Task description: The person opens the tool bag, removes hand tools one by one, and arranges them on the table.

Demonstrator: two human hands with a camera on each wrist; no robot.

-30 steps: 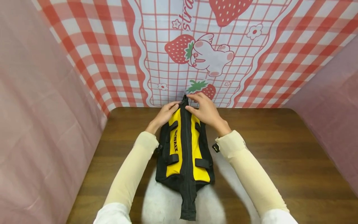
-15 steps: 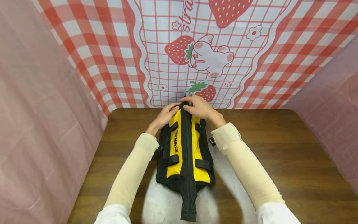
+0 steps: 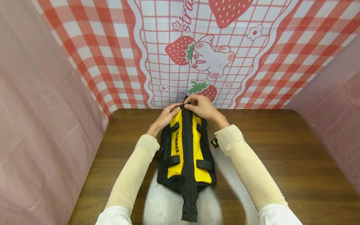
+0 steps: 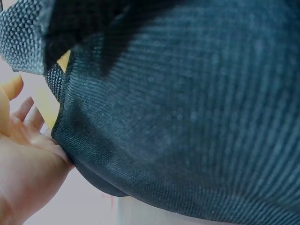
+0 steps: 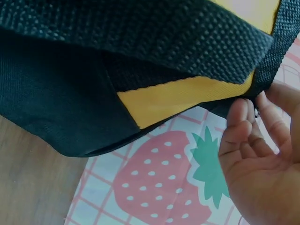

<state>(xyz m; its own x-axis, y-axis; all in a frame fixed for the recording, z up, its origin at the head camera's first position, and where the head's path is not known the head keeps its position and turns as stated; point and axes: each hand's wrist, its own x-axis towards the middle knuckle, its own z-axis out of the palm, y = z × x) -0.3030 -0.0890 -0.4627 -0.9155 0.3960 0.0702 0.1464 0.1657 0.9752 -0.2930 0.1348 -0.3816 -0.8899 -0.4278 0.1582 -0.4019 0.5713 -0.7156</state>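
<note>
A black and yellow DeWalt tool bag [image 3: 176, 142] lies lengthwise, its black zipper [image 3: 187, 147] running along the top. At the bag's far left corner, my left hand [image 3: 166, 116] holds the edge, thumb on the top side. In the left wrist view this hand [image 4: 35, 159] lies against the black fabric, some fingers hidden behind it. My right hand [image 3: 203, 107] is at the zipper's far end, thumb and index finger pinched together. A small metal piece, apparently the zipper pull [image 5: 256, 113], shows between the fingers in the right wrist view; most of it is covered.
The bag stands on a brown wooden table [image 3: 270, 150], its far end close to a strawberry-print cloth [image 3: 213, 56] hanging behind. Pink curtains [image 3: 36, 109] close off both sides. A loose black zipper tail [image 3: 189, 209] hangs over the near end.
My right hand has moved slightly left and its fingertips have closed together at the zipper's far end. The left hand and the bag have stayed nearly in place.
</note>
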